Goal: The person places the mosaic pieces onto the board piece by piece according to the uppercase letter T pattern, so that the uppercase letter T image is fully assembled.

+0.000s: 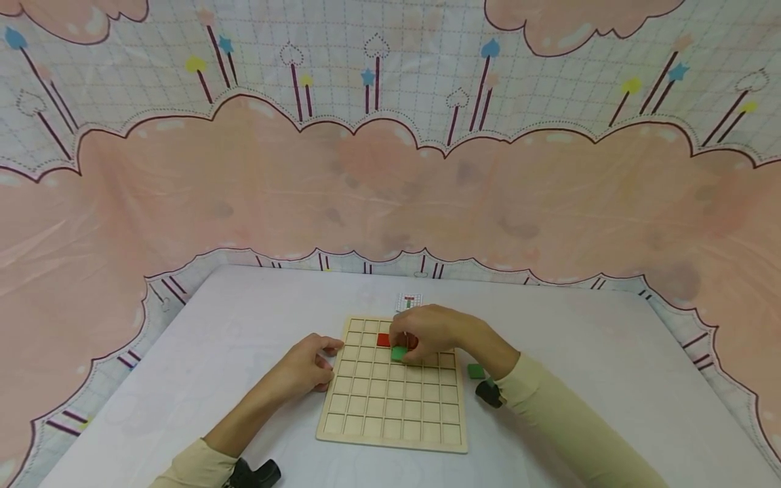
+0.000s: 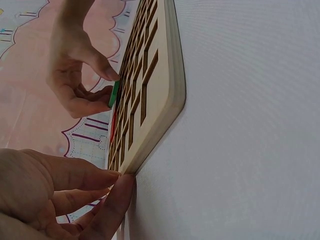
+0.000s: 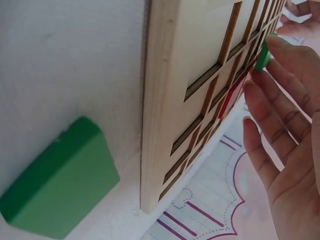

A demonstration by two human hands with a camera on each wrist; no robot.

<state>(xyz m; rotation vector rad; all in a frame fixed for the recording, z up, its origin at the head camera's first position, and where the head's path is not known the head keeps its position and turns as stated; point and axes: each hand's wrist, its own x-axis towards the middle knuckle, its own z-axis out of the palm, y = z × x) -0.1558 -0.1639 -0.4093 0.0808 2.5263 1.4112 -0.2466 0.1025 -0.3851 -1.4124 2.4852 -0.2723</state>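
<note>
A pale wooden grid board point(image 1: 393, 408) with square recesses lies on the white table. My right hand point(image 1: 432, 331) is over its upper part and pinches a green square tile point(image 1: 399, 354) between thumb and fingers. In the left wrist view that green tile point(image 2: 114, 94) stands tilted close over the grid. Red tiles point(image 1: 383, 339) sit in a row near the top of the board, partly hidden by the right hand. With thumb and fingertips, my left hand point(image 1: 303, 366) pinches the board's left edge, as the left wrist view shows from close up.
Another green tile point(image 1: 476, 371) lies on the table right of the board, beside the right wrist. A small printed card point(image 1: 409, 301) with a red and green pattern lies beyond the board's far edge. A patterned curtain point(image 1: 390, 183) hangs behind the table.
</note>
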